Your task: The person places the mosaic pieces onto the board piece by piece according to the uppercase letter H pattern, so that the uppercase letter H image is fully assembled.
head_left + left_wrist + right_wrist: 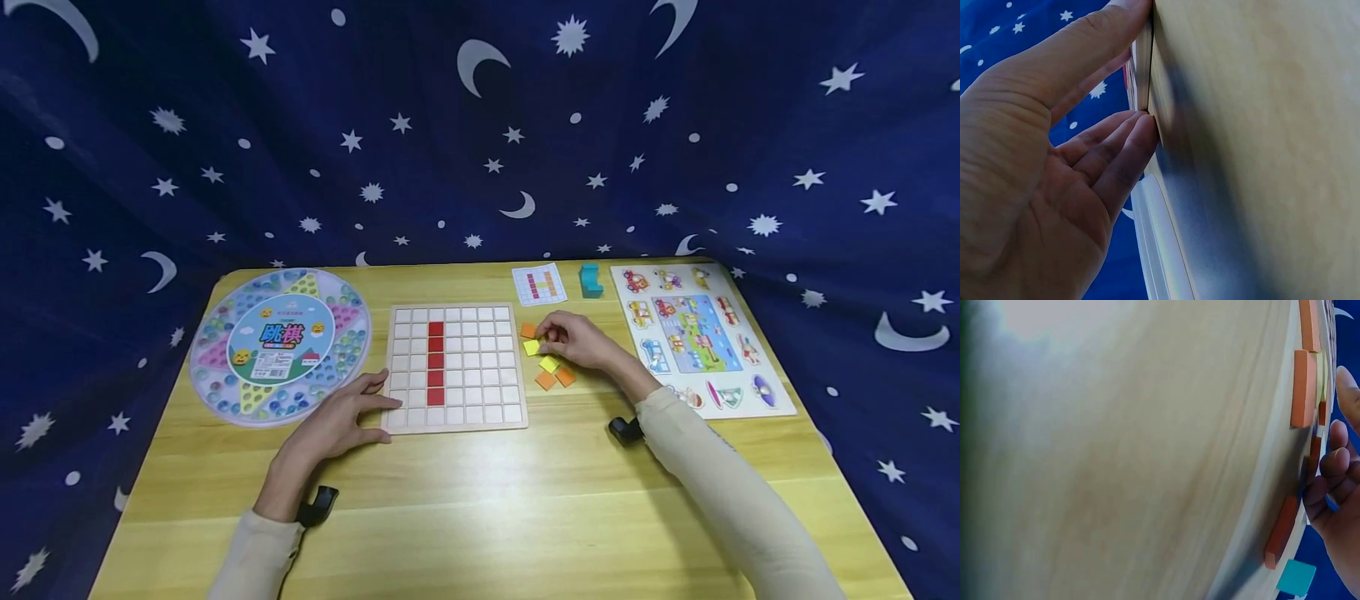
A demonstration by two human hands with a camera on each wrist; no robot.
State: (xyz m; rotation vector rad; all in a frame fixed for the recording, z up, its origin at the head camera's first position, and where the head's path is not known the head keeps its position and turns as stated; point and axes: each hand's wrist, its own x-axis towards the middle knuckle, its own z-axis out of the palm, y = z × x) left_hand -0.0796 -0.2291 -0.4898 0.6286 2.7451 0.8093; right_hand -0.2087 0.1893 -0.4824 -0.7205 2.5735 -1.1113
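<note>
A pale wooden grid board (pixel 480 429) lies flat on the table, with a column of several red square tiles (pixel 436 362) set in its cells. My left hand (pixel 337 421) rests at the board's left edge, fingers spread, some tips on its rim. To the right of the board lie loose orange tiles (pixel 566 377) and yellow tiles (pixel 549 364). Over the far part of this group is my right hand (pixel 577 340), its bent fingertips beside a yellow tile. In the right wrist view, the thumb (pixel 1347 394) stands apart from the fingers, with no tile visible between them.
A small pattern card (pixel 539 285) and a teal block (pixel 590 282) lie behind the tiles. A round Chinese checkers box (pixel 281 333) stands left, and a vehicle picture puzzle board (pixel 637 321) right. A dark blue starry cloth (pixel 420 167) hangs behind the wooden table (pixel 480 517).
</note>
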